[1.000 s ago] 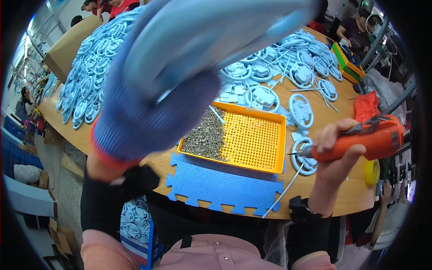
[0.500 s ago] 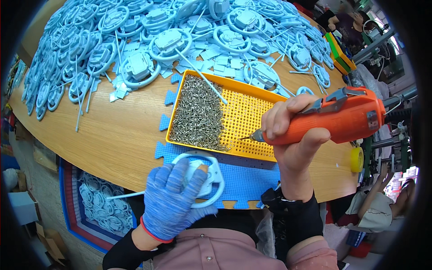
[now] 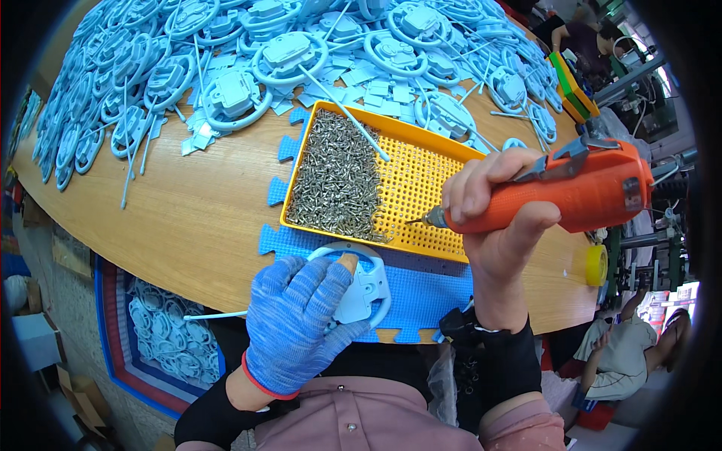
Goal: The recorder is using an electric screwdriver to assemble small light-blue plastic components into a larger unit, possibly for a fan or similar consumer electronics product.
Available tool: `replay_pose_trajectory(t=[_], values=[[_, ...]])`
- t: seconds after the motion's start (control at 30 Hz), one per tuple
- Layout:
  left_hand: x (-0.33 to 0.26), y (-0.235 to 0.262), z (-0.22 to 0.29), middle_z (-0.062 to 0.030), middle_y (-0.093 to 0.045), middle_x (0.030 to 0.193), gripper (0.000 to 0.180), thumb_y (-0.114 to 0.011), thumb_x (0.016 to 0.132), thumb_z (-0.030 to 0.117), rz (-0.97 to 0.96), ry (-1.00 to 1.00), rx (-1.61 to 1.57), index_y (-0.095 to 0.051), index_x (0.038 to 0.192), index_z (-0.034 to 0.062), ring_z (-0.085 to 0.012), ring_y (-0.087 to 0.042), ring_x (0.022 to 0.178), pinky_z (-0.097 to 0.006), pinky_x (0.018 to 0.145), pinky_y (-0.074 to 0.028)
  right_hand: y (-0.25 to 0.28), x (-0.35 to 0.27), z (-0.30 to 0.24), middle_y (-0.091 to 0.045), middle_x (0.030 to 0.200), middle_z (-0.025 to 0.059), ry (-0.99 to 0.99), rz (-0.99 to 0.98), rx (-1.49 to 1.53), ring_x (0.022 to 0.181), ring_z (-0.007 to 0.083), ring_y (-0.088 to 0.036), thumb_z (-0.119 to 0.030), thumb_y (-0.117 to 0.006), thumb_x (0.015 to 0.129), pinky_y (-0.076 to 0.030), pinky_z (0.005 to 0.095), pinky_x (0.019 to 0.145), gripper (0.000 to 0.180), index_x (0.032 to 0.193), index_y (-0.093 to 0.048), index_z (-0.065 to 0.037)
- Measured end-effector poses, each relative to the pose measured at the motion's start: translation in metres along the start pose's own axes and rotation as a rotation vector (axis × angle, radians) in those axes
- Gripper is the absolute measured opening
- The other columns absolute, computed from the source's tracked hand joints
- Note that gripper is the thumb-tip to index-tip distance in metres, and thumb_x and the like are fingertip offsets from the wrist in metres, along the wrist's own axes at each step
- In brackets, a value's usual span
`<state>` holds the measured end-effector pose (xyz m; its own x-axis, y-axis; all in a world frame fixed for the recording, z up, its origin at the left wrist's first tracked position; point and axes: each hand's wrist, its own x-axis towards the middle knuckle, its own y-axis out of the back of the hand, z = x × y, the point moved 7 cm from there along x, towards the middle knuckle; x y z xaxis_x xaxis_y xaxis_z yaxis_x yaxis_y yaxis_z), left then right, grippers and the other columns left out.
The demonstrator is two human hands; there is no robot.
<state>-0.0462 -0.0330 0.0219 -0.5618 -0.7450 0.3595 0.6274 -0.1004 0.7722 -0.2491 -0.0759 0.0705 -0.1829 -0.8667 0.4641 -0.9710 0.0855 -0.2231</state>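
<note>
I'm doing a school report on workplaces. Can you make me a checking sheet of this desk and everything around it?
Surface: wooden table, blue foam mat.
Job's things: ring-shaped light-blue part on mat; orange power screwdriver; orange tray of screws.
Clutter: heap of light-blue parts; yellow tape roll.
Grippers: gloved left hand on part; bare right hand grips screwdriver.
Cables: nothing seen.
Surroundings: bin of parts; other people at right.

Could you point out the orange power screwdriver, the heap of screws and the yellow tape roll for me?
orange power screwdriver (image 3: 579,194), head view, on its body.
heap of screws (image 3: 338,180), head view, mid-heap.
yellow tape roll (image 3: 596,264), head view, on its outer side.
</note>
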Motion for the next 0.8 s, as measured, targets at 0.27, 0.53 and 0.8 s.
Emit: replay_pose_trajectory(t=[0.27,0.53,0.8], values=[[0.004,0.005,-0.001,-0.0145,-0.061,0.096,0.089,-0.087,0.054,0.033,0.060,0.074,-0.110,-0.051,0.127,-0.0017,-0.0330,-0.058,0.090,-0.041,0.083,-0.045,-0.022,-0.004,-0.046,-0.050,0.065,-0.0012,0.097,-0.024,0.023,0.055,0.0111,-0.048,-0.074,-0.056,0.073,-0.042,0.0283,0.053,0.072,0.101,-0.052,-0.008],[0.001,0.010,-0.001,-0.0124,-0.062,0.093,0.084,-0.086,0.057,0.028,0.149,0.046,-0.156,-0.051,0.128,-0.0002,-0.0311,-0.058,0.086,-0.041,0.078,-0.045,-0.071,-0.038,-0.034,-0.048,0.059,-0.0009,-0.077,-0.025,-0.034,0.048,0.0117,-0.048,-0.077,-0.053,0.070,-0.044,0.0266,0.047,0.073,0.093,-0.047,-0.008],[-0.001,0.014,0.001,-0.0147,-0.062,0.103,0.082,-0.086,0.058,0.030,0.165,0.006,-0.105,-0.052,0.127,0.0016,-0.0346,-0.057,0.094,-0.042,0.080,-0.044,-0.082,-0.037,-0.027,-0.048,0.058,-0.0004,-0.100,-0.140,-0.072,0.048,0.0119,-0.048,-0.072,-0.058,0.071,-0.042,0.0265,0.046,0.068,0.090,-0.045,-0.008]])
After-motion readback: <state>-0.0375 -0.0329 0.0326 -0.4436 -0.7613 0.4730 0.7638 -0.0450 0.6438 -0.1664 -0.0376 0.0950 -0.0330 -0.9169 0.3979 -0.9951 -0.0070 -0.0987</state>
